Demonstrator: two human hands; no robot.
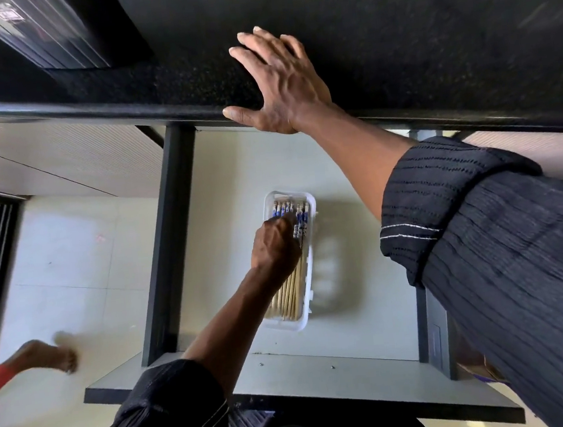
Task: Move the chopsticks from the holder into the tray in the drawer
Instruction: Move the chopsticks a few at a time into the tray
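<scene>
The open drawer (226,191) has a pale bottom, and a white plastic tray (299,327) lies in it. Several bamboo chopsticks (289,295) with blue-and-white patterned tops lie lengthwise in the tray. My left hand (274,245) reaches down into the tray, with its fingers closed around the chopsticks near their patterned ends. My right hand (281,82) rests flat, fingers spread, on the edge of the black countertop (427,27) above the drawer. No chopstick holder is in view.
A dark ribbed appliance (59,31) stands on the counter at the top left. The drawer's grey front panel (323,381) juts toward me. Another person's bare foot (56,355) is on the tiled floor at the left.
</scene>
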